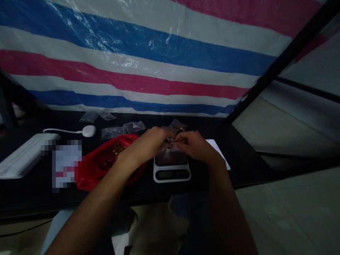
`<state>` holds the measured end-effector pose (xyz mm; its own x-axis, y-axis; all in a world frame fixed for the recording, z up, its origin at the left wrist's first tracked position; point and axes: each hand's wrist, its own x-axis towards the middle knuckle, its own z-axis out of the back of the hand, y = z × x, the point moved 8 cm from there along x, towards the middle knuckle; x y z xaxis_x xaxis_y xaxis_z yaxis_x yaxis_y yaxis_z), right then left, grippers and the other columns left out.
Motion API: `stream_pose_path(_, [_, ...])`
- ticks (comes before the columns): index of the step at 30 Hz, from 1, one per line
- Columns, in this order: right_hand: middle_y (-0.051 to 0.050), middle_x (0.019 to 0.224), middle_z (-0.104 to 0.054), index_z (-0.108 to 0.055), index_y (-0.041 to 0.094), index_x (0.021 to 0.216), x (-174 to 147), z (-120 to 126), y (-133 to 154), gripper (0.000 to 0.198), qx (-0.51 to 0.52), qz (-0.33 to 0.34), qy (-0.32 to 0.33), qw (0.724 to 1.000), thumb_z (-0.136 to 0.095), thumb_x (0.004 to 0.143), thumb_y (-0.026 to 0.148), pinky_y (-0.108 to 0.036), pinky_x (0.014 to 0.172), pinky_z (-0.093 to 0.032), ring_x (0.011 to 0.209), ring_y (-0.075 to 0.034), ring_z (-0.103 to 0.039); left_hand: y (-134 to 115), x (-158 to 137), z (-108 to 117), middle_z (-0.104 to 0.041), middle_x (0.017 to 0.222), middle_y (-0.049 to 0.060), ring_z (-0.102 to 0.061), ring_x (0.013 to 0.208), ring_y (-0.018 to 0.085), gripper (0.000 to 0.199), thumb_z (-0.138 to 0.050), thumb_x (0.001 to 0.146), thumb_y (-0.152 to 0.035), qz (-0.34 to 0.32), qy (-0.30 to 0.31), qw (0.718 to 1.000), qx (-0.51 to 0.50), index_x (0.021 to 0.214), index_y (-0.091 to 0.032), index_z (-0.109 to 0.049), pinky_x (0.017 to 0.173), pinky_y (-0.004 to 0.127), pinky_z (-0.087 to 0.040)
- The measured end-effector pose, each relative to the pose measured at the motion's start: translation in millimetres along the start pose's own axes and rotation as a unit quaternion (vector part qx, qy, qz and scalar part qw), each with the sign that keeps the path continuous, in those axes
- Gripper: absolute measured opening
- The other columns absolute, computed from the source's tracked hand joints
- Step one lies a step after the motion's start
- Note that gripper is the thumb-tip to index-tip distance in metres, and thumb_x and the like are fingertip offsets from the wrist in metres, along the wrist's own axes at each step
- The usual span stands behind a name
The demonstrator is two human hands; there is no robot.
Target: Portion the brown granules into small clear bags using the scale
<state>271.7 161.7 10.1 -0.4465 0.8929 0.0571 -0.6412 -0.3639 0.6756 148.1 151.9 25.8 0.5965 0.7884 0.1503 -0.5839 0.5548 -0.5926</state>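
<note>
Above a white digital kitchen scale (172, 175), both of my hands meet at a small clear plastic bag (170, 143) with brown bits in it. My left hand (158, 137) is closed at the bag's left side. Pinching from the right is my right hand (193, 142), its fingertips close to the left ones. My fingers hide part of the bag and the scale's back portion. Left of the scale lies an opened red plastic bag (91, 170) with brown pieces (118, 149) inside, partly behind my left forearm.
Behind my hands lies a filled clear bag (178, 124). Other clear bags (113, 132) are at the back left. A white round device (89, 131) with a cable, a long white object (25, 156) and a white sheet (219, 153) share the black table. Striped sheeting (148, 63) hangs behind.
</note>
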Motion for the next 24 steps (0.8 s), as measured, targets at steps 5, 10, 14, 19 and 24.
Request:
stream_pose_path(5, [-0.006,0.090,-0.080,-0.077,0.017,0.092,1.8,-2.6,-1.9,0.014,-0.002,-0.005,0.001,1.000,-0.066,0.088,0.011,-0.028,0.074,-0.053,0.082,-0.018,-0.074,2.2,-2.1,-0.1,-0.080,0.111,0.005,-0.075,0.102,0.022,0.032,-0.059,0.089,-0.006,0.009,-0.006,1.000,-0.015,0.112,-0.022,-0.076,0.088,0.029,-0.054])
stream_pose_path(10, [-0.005,0.088,-0.079,-0.076,0.017,0.090,1.2,0.1,-1.0,0.012,-0.007,0.002,0.000,1.000,-0.064,0.091,0.014,-0.027,0.072,-0.051,0.079,-0.016,-0.072,1.7,-5.6,-0.2,-0.076,0.120,0.007,-0.073,0.106,0.021,0.036,-0.059,0.089,-0.004,-0.013,-0.027,0.999,-0.012,0.119,-0.020,-0.073,0.094,0.031,-0.054])
stream_pose_path(14, [-0.005,0.092,-0.079,-0.077,0.017,0.093,-0.2,14.7,-5.2,0.016,-0.019,-0.003,-0.044,0.999,-0.061,0.095,0.019,-0.029,0.073,-0.050,0.081,-0.018,-0.071,3.7,-15.2,19.8,-0.076,0.121,0.006,-0.071,0.110,0.021,0.035,-0.055,0.095,-0.011,-0.010,-0.077,0.997,0.015,0.124,-0.021,-0.071,0.100,0.032,-0.053])
stream_pose_path(19, [-0.008,0.104,-0.080,-0.077,0.016,0.103,-2.3,32.1,-13.0,0.024,-0.017,-0.016,-0.104,0.994,-0.056,0.093,0.009,-0.032,0.086,-0.054,0.095,-0.020,-0.074,38.3,-24.0,53.4,-0.076,0.125,0.007,-0.071,0.113,0.024,0.035,-0.051,0.097,-0.020,0.072,-0.076,0.990,0.090,0.124,-0.020,-0.072,0.100,0.033,-0.053])
stream_pose_path(24, [-0.010,0.109,-0.080,-0.076,0.016,0.106,-2.0,29.9,-18.0,0.022,-0.002,-0.027,-0.092,0.995,-0.057,0.095,0.012,-0.034,0.088,-0.055,0.096,-0.021,-0.075,105.5,-11.9,67.7,-0.063,0.146,0.022,-0.062,0.132,0.035,0.065,-0.068,0.088,-0.039,0.188,0.016,0.966,0.177,0.144,-0.009,-0.059,0.109,0.038,-0.047])
